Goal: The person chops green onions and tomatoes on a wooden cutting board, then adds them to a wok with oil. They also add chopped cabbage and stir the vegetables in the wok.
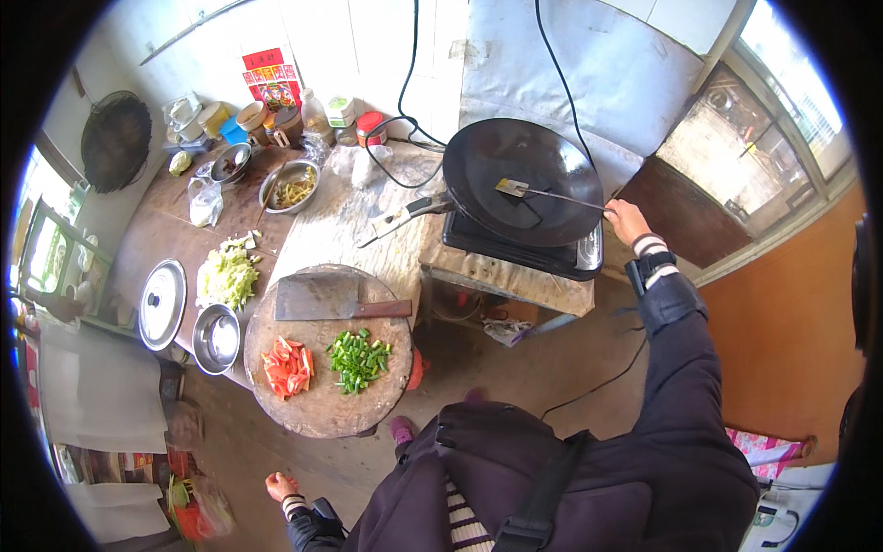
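My right hand [626, 221] grips the end of a long-handled metal spatula [569, 198]. The spatula's flat blade rests inside a large black wok [483, 162], which sits on a black cooktop [531, 259]. My left hand [281, 486] hangs low, fingers curled in, with nothing visible in it. Above that hand is a round wooden chopping board [331, 417]. On the board lie cut tomato pieces [287, 369], chopped green onions [359, 362] and a cleaver [317, 297] with a wooden handle.
Left of the board are a heap of chopped cabbage [227, 276], an empty steel bowl [216, 339] and a pot lid [163, 303]. Farther back stands a steel bowl of food [290, 188], with jars [372, 127] along the wall. A black cable [410, 83] hangs behind the wok.
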